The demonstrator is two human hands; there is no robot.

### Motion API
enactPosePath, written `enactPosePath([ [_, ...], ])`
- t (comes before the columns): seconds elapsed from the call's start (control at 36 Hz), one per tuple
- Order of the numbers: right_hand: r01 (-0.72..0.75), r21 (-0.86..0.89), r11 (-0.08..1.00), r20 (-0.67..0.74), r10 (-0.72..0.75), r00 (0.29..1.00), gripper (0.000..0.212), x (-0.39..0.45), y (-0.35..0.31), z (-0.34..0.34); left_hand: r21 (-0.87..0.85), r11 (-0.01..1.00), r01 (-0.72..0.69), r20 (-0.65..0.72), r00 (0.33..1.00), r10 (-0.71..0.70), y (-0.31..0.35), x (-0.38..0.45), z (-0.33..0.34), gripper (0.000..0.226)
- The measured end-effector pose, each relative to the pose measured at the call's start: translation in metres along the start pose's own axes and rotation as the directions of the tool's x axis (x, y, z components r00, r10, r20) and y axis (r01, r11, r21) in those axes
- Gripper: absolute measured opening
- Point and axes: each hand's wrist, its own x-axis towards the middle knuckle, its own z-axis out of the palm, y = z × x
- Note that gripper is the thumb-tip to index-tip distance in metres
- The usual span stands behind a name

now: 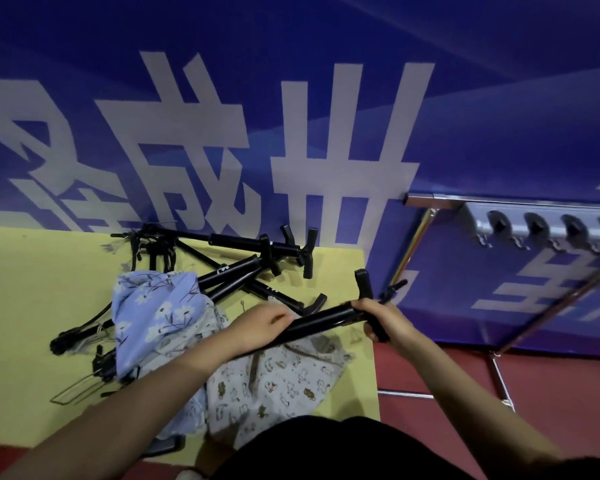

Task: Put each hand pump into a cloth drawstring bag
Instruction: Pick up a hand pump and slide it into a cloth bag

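I hold one black hand pump point(326, 317) above the yellow table point(32, 306). My left hand point(257, 327) grips its barrel from above. My right hand point(385, 320) grips the T-handle end at the right. Under the pump lies a white cloth drawstring bag point(278, 386) with small animal prints. A blue flowered cloth bag point(153, 306) lies to its left, covering the ends of other pumps. Several more black hand pumps point(250, 258) lie in a crossed pile at the back of the table.
A blue banner wall point(291, 116) with large white characters stands right behind the table. At the right is a metal rack point(534, 230) with black knobs on thin metal legs, above a red floor point(551, 393). The table's right edge runs close to my right hand.
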Motion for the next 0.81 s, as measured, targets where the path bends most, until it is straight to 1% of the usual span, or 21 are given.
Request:
enactPosePath([
  [0.03, -0.007, 0.037, 0.999, -0.052, 0.009, 0.999, 0.037, 0.001, 0.007, -0.005, 0.031, 0.999, -0.017, -0.065, 0.998, 0.019, 0.0, 0.006, -0.001, 0.018],
  [0.06, -0.009, 0.076, 0.997, -0.104, 0.017, 0.994, 0.04, 0.002, 0.013, -0.01, 0.054, 0.999, -0.004, -0.14, 0.99, 0.012, -0.002, 0.012, -0.003, 0.018],
  [0.11, -0.02, 0.164, 0.986, -0.184, 0.05, 0.982, 0.037, 0.002, 0.026, -0.023, 0.101, 0.991, 0.085, -0.298, 0.953, -0.051, -0.011, 0.023, -0.007, 0.022],
  [0.17, -0.011, 0.267, 0.964, -0.238, 0.076, 0.968, 0.03, 0.004, 0.039, -0.038, 0.158, 0.96, 0.233, -0.426, 0.893, -0.146, -0.021, 0.027, -0.012, 0.03],
  [0.19, -0.001, 0.314, 0.95, -0.257, 0.086, 0.962, 0.027, 0.004, 0.043, -0.045, 0.153, 0.935, 0.319, -0.468, 0.857, -0.216, -0.026, 0.029, -0.014, 0.035],
  [0.25, 0.02, 0.39, 0.921, -0.276, 0.096, 0.956, 0.026, 0.005, 0.05, -0.055, 0.086, 0.865, 0.494, -0.483, 0.78, -0.397, -0.042, 0.035, -0.018, 0.046],
  [0.28, 0.027, 0.408, 0.913, -0.286, 0.099, 0.953, 0.027, 0.004, 0.053, -0.059, 0.049, 0.828, 0.558, -0.456, 0.75, -0.479, -0.049, 0.038, -0.019, 0.05],
  [0.31, 0.035, 0.416, 0.909, -0.3, 0.1, 0.949, 0.027, 0.003, 0.054, -0.062, -0.01, 0.814, 0.58, -0.399, 0.744, -0.535, -0.051, 0.041, -0.019, 0.05],
  [0.33, 0.043, 0.422, 0.905, -0.308, 0.099, 0.946, 0.025, 0.002, 0.057, -0.064, -0.109, 0.818, 0.565, -0.321, 0.759, -0.567, -0.049, 0.044, -0.019, 0.044],
  [0.36, 0.049, 0.428, 0.903, -0.313, 0.097, 0.945, 0.024, 0.002, 0.059, -0.065, -0.25, 0.817, 0.519, -0.238, 0.785, -0.571, -0.04, 0.045, -0.017, 0.036],
  [0.39, 0.056, 0.429, 0.902, -0.322, 0.095, 0.942, 0.025, 0.003, 0.06, -0.066, -0.41, 0.781, 0.471, -0.154, 0.809, -0.568, -0.03, 0.047, -0.013, 0.031],
  [0.42, 0.063, 0.425, 0.903, -0.334, 0.092, 0.938, 0.026, 0.002, 0.061, -0.067, -0.531, 0.726, 0.436, -0.092, 0.823, -0.561, -0.02, 0.05, -0.007, 0.027],
  [0.44, 0.067, 0.421, 0.905, -0.348, 0.093, 0.933, 0.027, 0.003, 0.062, -0.066, -0.613, 0.675, 0.411, -0.059, 0.828, -0.558, -0.012, 0.052, -0.002, 0.03],
  [0.5, 0.074, 0.415, 0.907, -0.383, 0.1, 0.919, 0.029, 0.003, 0.063, -0.066, -0.708, 0.595, 0.381, -0.054, 0.81, -0.583, -0.006, 0.056, 0.006, 0.041],
  [0.53, 0.078, 0.412, 0.908, -0.397, 0.102, 0.912, 0.03, 0.002, 0.063, -0.067, -0.746, 0.554, 0.37, -0.046, 0.801, -0.597, -0.004, 0.057, 0.008, 0.043],
  [0.56, 0.078, 0.41, 0.909, -0.403, 0.103, 0.91, 0.03, 0.001, 0.063, -0.067, -0.766, 0.531, 0.363, -0.044, 0.794, -0.607, -0.007, 0.058, 0.008, 0.044],
  [0.64, 0.076, 0.434, 0.898, -0.375, 0.104, 0.921, 0.03, -0.005, 0.062, -0.069, -0.777, 0.525, 0.348, -0.043, 0.803, -0.594, -0.015, 0.059, 0.003, 0.038],
  [0.69, 0.07, 0.43, 0.9, -0.337, 0.088, 0.937, 0.03, -0.01, 0.06, -0.07, -0.783, 0.531, 0.325, -0.015, 0.843, -0.538, -0.014, 0.06, -0.001, 0.03],
  [0.75, 0.062, 0.399, 0.915, -0.297, 0.065, 0.953, 0.035, -0.012, 0.058, -0.071, -0.704, 0.632, 0.324, 0.016, 0.897, -0.442, -0.017, 0.064, -0.006, 0.033],
  [0.78, 0.059, 0.383, 0.922, -0.28, 0.055, 0.958, 0.039, -0.013, 0.057, -0.071, -0.672, 0.668, 0.319, 0.064, 0.924, -0.377, -0.017, 0.064, -0.008, 0.035],
  [0.81, 0.055, 0.364, 0.93, -0.261, 0.045, 0.964, 0.042, -0.013, 0.058, -0.071, -0.657, 0.677, 0.331, 0.149, 0.938, -0.314, -0.017, 0.065, -0.011, 0.036],
])
